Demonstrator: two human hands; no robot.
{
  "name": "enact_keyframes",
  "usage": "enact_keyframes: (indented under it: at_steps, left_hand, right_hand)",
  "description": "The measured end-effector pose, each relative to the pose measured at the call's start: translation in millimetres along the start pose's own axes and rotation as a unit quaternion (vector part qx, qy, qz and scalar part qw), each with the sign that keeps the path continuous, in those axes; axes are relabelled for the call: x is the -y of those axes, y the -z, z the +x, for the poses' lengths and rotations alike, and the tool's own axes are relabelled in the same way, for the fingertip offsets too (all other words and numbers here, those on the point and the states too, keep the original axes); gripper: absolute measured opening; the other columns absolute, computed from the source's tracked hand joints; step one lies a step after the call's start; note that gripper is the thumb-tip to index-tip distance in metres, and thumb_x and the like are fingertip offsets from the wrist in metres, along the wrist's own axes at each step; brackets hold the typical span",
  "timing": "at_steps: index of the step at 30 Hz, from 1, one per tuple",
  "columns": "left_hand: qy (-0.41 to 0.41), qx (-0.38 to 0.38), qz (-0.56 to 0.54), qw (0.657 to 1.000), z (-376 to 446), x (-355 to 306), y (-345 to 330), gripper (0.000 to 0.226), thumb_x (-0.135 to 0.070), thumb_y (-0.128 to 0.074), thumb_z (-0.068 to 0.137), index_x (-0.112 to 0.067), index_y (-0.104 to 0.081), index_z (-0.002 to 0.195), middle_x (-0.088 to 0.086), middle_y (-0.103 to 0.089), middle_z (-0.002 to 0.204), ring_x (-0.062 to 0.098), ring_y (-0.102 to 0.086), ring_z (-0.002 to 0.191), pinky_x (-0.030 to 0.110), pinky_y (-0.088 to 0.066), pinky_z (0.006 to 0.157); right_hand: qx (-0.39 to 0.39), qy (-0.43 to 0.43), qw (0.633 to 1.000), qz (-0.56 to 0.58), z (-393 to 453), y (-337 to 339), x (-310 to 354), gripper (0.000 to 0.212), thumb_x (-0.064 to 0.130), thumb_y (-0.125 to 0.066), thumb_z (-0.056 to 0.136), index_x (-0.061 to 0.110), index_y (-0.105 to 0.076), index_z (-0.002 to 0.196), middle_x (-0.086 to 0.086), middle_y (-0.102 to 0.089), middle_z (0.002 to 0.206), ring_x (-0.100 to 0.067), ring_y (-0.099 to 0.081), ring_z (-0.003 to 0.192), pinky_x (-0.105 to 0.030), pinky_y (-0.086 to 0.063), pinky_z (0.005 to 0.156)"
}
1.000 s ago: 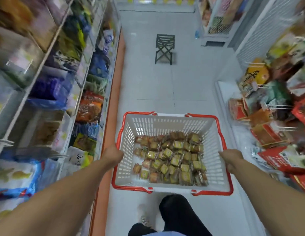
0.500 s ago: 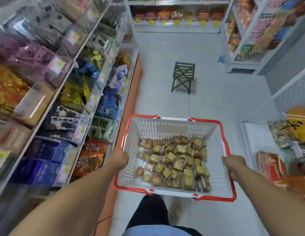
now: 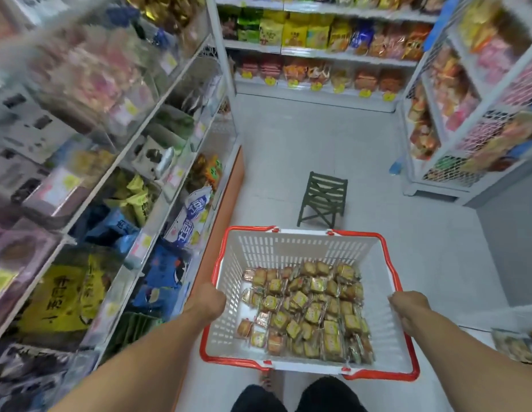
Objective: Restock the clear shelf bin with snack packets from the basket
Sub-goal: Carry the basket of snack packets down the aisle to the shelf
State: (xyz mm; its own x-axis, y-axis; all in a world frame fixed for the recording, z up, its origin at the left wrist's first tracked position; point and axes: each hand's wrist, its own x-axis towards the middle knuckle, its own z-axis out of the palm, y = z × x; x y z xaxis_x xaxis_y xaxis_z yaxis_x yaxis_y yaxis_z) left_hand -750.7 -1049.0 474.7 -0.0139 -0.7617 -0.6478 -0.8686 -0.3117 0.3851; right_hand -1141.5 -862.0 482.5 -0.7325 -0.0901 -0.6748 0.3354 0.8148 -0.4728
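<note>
Here, a shop aisle seen from above. Both hands carry a white basket (image 3: 377, 263) with a red rim, held level in front of the body, near the bottom of the scene. Left hand (image 3: 208, 301) is clenched around the left rim, fingers wrapped over the edge; right hand (image 3: 410, 307) grasps the right rim the same way, knuckles up. Both forearms run in from the near corners.

Snack packets (image 3: 309, 310) lie loose in the basket, small square ones in clear wrap with yellow and orange labels, heaped toward the near right part of the floor of the basket; the far left part shows bare white mesh.

Left side: shelves (image 3: 134, 150) with clear bins of bagged goods, blurred; yellow, blue and white bags can be made out on the lower tiers, with small yellow price tags on the bin fronts. Which bin is the one to fill cannot be told.

Far end: a shelf wall (image 3: 318, 52) of bright bags with yellow price tags along the lowest row. Right side: a white wire rack (image 3: 467, 114) of packets.

A small dark green folding stool (image 3: 322, 200) stands on the pale tile floor (image 3: 303, 144) just beyond the basket. Dark trouser legs (image 3: 297, 396) show at the near edge
</note>
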Motion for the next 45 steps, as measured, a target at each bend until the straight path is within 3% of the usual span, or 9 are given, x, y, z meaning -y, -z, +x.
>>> enact_keyframes:
  at_steps: [6, 9, 12, 17, 25, 29, 35, 42, 45]
  left_hand:
    - [0.025, -0.021, 0.021, 0.999, 90, -119, 27, 0.035, -0.016, -0.054, 0.099, -0.018, -0.037, 0.069, 0.004, -0.057, 0.076, 0.016, -0.054, 0.062, 0.031, -0.048, 0.057]
    - [0.034, -0.01, -0.013, 0.999, 134, -176, 36, 0.013, -0.016, -0.056, 0.098, -0.004, -0.06, 0.092, 0.015, -0.069, 0.097, 0.029, -0.068, 0.084, 0.04, -0.058, 0.077]
    - [0.058, -0.023, -0.051, 0.997, 172, -226, 44, 0.035, -0.018, -0.058, 0.094, 0.0, -0.062, 0.125, 0.021, -0.07, 0.118, 0.038, -0.069, 0.106, 0.043, -0.058, 0.089]
    - [0.089, -0.041, -0.071, 0.993, 217, -292, 62, 0.046, -0.023, -0.056, 0.1, -0.003, -0.053, 0.141, 0.018, -0.067, 0.125, 0.027, -0.063, 0.093, 0.032, -0.052, 0.076]
    - [0.132, -0.051, -0.178, 0.974, 317, -355, 82, 0.039, -0.031, -0.058, 0.1, -0.014, -0.06, 0.135, 0.012, -0.071, 0.117, 0.028, -0.069, 0.098, 0.042, -0.06, 0.09]
    - [0.149, -0.051, -0.197, 0.968, 361, -374, 100, 0.036, -0.038, -0.062, 0.097, -0.026, -0.063, 0.131, 0.008, -0.07, 0.122, 0.027, -0.066, 0.102, 0.043, -0.057, 0.095]
    - [0.223, -0.039, -0.212, 0.951, 384, -388, 113, 0.032, -0.023, -0.05, 0.105, -0.012, -0.062, 0.132, 0.011, -0.068, 0.128, 0.027, -0.066, 0.112, 0.033, -0.056, 0.09]
    - [0.345, -0.066, -0.336, 0.874, 401, -382, 67, 0.037, -0.016, -0.051, 0.101, -0.001, -0.054, 0.135, 0.022, -0.063, 0.13, 0.037, -0.063, 0.116, 0.04, -0.053, 0.095]
    - [0.381, -0.073, -0.353, 0.852, 409, -385, 48, 0.035, -0.021, -0.05, 0.1, -0.002, -0.054, 0.13, 0.023, -0.063, 0.13, 0.039, -0.062, 0.115, 0.039, -0.052, 0.093]
  right_hand:
    - [-0.02, 0.027, 0.999, -0.037, 77, -22, 146, 0.025, -0.001, -0.062, 0.091, -0.018, -0.059, 0.109, -0.029, -0.067, 0.107, -0.044, -0.067, 0.099, -0.051, -0.056, 0.091]
    - [-0.003, 0.048, 0.997, -0.059, 130, -37, 219, 0.022, -0.001, -0.063, 0.09, -0.018, -0.06, 0.105, -0.027, -0.067, 0.099, -0.043, -0.068, 0.095, -0.047, -0.056, 0.082]
    - [0.019, 0.063, 0.994, -0.088, 177, -50, 297, 0.023, 0.0, -0.064, 0.09, -0.018, -0.062, 0.104, -0.024, -0.066, 0.095, -0.042, -0.068, 0.094, -0.042, -0.052, 0.074]
    - [0.037, 0.106, 0.984, -0.136, 224, -75, 422, 0.027, 0.0, -0.065, 0.087, -0.016, -0.06, 0.108, -0.027, -0.066, 0.102, -0.043, -0.068, 0.095, -0.051, -0.057, 0.088]
    - [0.061, 0.188, 0.952, -0.232, 289, -168, 603, 0.026, 0.002, -0.069, 0.085, -0.014, -0.061, 0.105, -0.028, -0.067, 0.103, -0.045, -0.067, 0.095, -0.054, -0.057, 0.089]
    - [0.056, 0.213, 0.932, -0.289, 307, -221, 670, 0.028, 0.003, -0.068, 0.088, -0.016, -0.061, 0.106, -0.029, -0.066, 0.104, -0.046, -0.066, 0.096, -0.052, -0.057, 0.09]
    - [0.089, 0.269, 0.884, -0.373, 300, -288, 754, 0.019, 0.001, -0.064, 0.091, -0.017, -0.063, 0.097, -0.031, -0.067, 0.107, -0.048, -0.065, 0.101, -0.054, -0.054, 0.094]
    - [0.177, 0.307, 0.826, -0.438, 297, -371, 802, 0.028, 0.007, -0.063, 0.093, -0.005, -0.067, 0.118, -0.026, -0.068, 0.118, -0.042, -0.065, 0.111, -0.043, -0.056, 0.091]
    - [0.183, 0.334, 0.809, -0.447, 305, -400, 809, 0.023, 0.004, -0.064, 0.09, -0.001, -0.072, 0.11, -0.02, -0.071, 0.096, -0.037, -0.069, 0.088, -0.037, -0.056, 0.079]
